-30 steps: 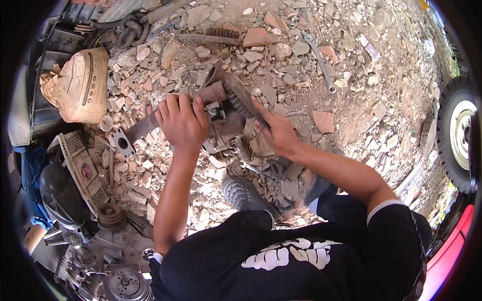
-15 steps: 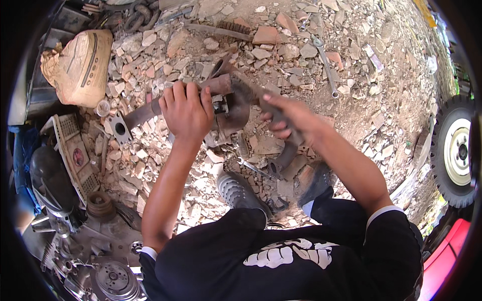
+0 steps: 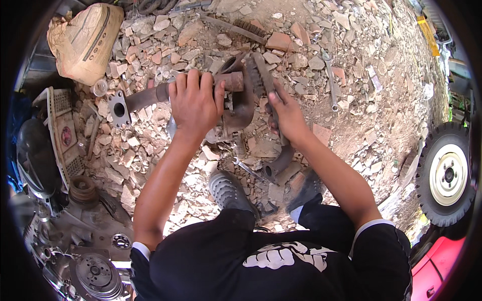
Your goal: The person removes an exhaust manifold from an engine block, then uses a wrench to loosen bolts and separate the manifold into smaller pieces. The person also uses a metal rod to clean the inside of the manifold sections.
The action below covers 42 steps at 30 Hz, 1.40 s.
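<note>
Ground [image 3: 371,135]: one rough area of dirt, stones and broken tile, fragments too many to count. One red panel [image 3: 444,263] at the lower right edge; one wheel [image 3: 448,174] above it, black tyre, cream rim. One brown paper sack [image 3: 89,45], upper left, creased. One pale crate [image 3: 64,133] below the sack, tilted. One rusty pipe [image 3: 143,100] lies crosswise at centre, over one curved rusty metal part [image 3: 244,106]; its left end bears one flange [image 3: 119,109] with one large central hole. Hands: two. Left hand [image 3: 197,105] lies over the pipe near its right end, fingers together and curled over the far side, gripping it. Right hand [image 3: 287,113] is closed around the handle of one brush [image 3: 261,75]; bristles face left, just beside the pipe's open right end, contact not certain. Second brush [image 3: 246,31] lies on the ground beyond, hence two brushes in all. One elbow pipe [image 3: 280,163] on the ground, nearer the body. Wrenches clearly seen: two, one long wrench [image 3: 331,83] to the right, one smaller wrench [image 3: 248,169] beside the elbow pipe. One clear cup [image 3: 100,88] near the flange.
</note>
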Available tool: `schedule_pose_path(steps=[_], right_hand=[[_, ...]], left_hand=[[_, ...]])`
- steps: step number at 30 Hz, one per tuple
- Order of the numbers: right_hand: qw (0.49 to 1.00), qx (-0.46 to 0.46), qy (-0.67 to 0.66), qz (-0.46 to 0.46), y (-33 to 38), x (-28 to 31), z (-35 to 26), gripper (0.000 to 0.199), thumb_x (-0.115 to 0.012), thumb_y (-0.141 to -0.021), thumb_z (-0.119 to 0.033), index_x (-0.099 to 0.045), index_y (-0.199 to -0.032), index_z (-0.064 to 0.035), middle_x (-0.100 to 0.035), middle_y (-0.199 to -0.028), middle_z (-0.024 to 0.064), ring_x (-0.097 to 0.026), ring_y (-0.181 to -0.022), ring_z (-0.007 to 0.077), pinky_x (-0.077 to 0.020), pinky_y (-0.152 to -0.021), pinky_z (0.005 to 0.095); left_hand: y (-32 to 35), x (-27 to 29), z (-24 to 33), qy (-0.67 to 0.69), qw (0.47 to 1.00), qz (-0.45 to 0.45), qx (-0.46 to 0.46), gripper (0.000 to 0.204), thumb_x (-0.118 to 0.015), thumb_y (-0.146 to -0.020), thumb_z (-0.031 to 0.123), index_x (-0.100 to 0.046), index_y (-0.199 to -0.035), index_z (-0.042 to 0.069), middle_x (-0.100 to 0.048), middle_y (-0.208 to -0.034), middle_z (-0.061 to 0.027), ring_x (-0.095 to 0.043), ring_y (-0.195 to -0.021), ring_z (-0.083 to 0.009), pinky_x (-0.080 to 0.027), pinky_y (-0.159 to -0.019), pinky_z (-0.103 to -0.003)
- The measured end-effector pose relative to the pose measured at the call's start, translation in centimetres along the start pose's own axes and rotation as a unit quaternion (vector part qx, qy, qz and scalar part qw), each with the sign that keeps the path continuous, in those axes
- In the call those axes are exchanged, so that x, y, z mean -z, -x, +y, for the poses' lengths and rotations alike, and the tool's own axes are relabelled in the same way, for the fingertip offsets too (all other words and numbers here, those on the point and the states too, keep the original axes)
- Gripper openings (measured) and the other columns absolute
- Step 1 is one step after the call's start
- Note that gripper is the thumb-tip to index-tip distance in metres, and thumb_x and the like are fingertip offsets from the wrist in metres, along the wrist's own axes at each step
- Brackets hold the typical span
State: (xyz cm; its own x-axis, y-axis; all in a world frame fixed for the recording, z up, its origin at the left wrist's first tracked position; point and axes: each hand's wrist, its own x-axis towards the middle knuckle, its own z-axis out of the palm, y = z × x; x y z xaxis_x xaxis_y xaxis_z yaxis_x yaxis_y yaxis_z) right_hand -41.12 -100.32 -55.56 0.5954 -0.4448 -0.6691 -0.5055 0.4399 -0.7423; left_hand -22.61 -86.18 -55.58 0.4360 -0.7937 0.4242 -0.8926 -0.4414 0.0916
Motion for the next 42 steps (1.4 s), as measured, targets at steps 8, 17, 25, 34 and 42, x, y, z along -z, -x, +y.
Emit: schedule_pose_path(steps=[8, 17, 25, 34, 42], right_hand=[[0.963, 0.206, 0.167, 0.055, 0.2, -1.5, 5.2, 0.054, -0.050, -0.107, -0.029, -0.037, -0.156, -0.0093, -0.052, -0.146, 0.0269, -0.051, -0.138, 0.0375, -0.0390, -0.112, 0.0399], [0.986, 0.060, 0.151, 0.024, 1.0, -1.4, 2.1, 0.056, -0.050, -0.106, -0.032, -0.037, -0.156, -0.0087, -0.059, -0.137, 0.0280, -0.059, -0.127, 0.0379, -0.0435, -0.107, 0.0407], [0.947, 0.111, 0.300, -0.025, 0.5, 2.6, 2.5, 0.056, -0.055, -0.105, -0.032, -0.039, -0.157, -0.0224, -0.063, -0.077, 0.0159, -0.062, -0.070, 0.0290, -0.0521, -0.074, 0.0413], [0.989, -0.063, 0.115, -0.075, 2.8, 1.5, 0.1, 0.056, -0.056, -0.104, -0.028, -0.035, -0.156, -0.0207, -0.061, -0.089, 0.0168, -0.058, -0.065, 0.0235, -0.0518, -0.061, 0.0380], [0.926, -0.256, -0.255, -0.109, 3.2, 2.9, -1.1, 0.039, -0.054, -0.106, -0.029, -0.044, -0.141, -0.0155, -0.051, -0.090, 0.0046, -0.045, -0.057, 0.0069, -0.0402, -0.041, 0.0215]], left_hand=[[0.2, 0.2, 0.6, 0.003, 1.000, -0.015, 0.009, 0.027, -0.056, -0.097, 0.033, -0.061, -0.094, 0.007, -0.053, -0.093, -0.0121, -0.052, -0.092, -0.0329, -0.038, -0.081, -0.045], [-0.1, 0.0, 0.5, -0.005, 1.000, -0.007, 0.005, 0.027, -0.055, -0.098, 0.033, -0.060, -0.092, 0.008, -0.053, -0.091, -0.0118, -0.051, -0.089, -0.0323, -0.037, -0.079, -0.045], [0.0, 0.3, 0.5, 0.004, 1.000, -0.025, -0.017, 0.026, -0.054, -0.098, 0.031, -0.058, -0.087, 0.008, -0.051, -0.090, -0.0119, -0.050, -0.087, -0.0320, -0.036, -0.077, -0.044], [0.0, 0.0, 0.6, 0.007, 1.000, -0.001, -0.010, 0.024, -0.054, -0.098, 0.029, -0.058, -0.088, 0.008, -0.051, -0.090, -0.0115, -0.050, -0.087, -0.0317, -0.036, -0.077, -0.044], [0.1, 0.2, 0.6, 0.004, 1.000, 0.000, -0.005, 0.024, -0.054, -0.098, 0.030, -0.058, -0.089, 0.008, -0.052, -0.090, -0.0113, -0.051, -0.088, -0.0316, -0.036, -0.078, -0.044]])
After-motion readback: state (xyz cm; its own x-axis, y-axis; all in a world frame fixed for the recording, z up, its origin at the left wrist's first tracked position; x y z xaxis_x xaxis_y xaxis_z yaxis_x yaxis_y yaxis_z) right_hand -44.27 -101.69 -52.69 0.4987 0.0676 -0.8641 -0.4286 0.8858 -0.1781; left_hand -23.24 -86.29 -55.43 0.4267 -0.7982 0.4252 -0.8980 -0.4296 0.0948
